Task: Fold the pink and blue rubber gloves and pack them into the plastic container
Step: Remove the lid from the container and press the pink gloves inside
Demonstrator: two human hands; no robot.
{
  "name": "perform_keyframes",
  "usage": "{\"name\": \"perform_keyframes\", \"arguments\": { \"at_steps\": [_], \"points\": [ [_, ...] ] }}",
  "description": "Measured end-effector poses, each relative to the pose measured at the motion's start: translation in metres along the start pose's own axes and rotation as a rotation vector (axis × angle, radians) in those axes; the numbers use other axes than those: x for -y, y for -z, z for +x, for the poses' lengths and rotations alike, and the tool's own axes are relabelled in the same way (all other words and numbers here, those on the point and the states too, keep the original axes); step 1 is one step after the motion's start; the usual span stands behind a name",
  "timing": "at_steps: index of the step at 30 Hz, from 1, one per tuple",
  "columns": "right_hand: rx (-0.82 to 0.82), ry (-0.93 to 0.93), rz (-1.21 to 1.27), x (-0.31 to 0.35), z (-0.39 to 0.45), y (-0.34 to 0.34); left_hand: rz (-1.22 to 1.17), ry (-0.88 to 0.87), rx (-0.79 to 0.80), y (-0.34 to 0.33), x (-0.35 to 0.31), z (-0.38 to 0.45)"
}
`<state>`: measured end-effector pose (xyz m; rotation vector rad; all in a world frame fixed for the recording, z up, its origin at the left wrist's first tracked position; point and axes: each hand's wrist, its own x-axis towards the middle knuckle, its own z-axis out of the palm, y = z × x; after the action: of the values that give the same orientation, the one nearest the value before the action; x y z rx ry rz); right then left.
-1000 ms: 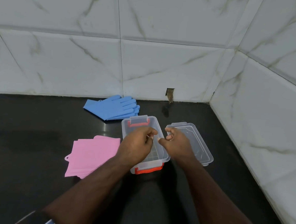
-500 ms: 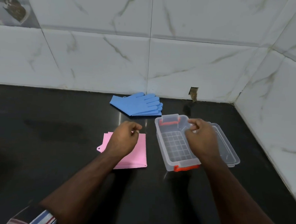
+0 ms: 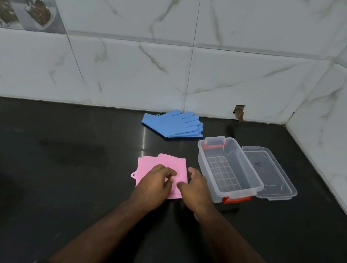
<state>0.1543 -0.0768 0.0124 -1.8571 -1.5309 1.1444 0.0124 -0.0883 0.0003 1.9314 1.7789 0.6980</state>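
Left hand [image 3: 154, 183]: rests on the pink gloves [image 3: 162, 167], fingers curled narrow, pressing the sheet; whether they pinch it cannot be told.
Right hand [image 3: 193, 187]: at the pink gloves' right edge, fingers loosely bent, thumb touching the pink.
Pink gloves: flat on the black counter [image 3: 65, 186], mid-surface, just left of the plastic container [image 3: 229, 168].
Blue gloves [image 3: 175, 126]: stacked flat by the counter's back edge, against the wall.
Plastic container: open, nothing inside, near the counter's right edge.
Lid [image 3: 271, 174]: lies touching its right side.
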Motion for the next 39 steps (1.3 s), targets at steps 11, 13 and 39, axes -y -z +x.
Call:
{"name": "perform_keyframes", "arguments": {
  "at_steps": [11, 13, 39],
  "points": [
    [0.033, -0.186, 0.724, 0.020, 0.003, 0.002, 0.244, -0.049, -0.007, -0.006, 0.004, -0.019],
    [0.045, -0.155, 0.764, 0.026, 0.000, 0.004, 0.222, -0.044, -0.101, -0.006, 0.005, -0.019],
    [0.471, 0.231, 0.706, 0.054, 0.004, 0.093, -1.246, 0.343, -0.224, 0.102, -0.078, 0.011]
  ]
}}
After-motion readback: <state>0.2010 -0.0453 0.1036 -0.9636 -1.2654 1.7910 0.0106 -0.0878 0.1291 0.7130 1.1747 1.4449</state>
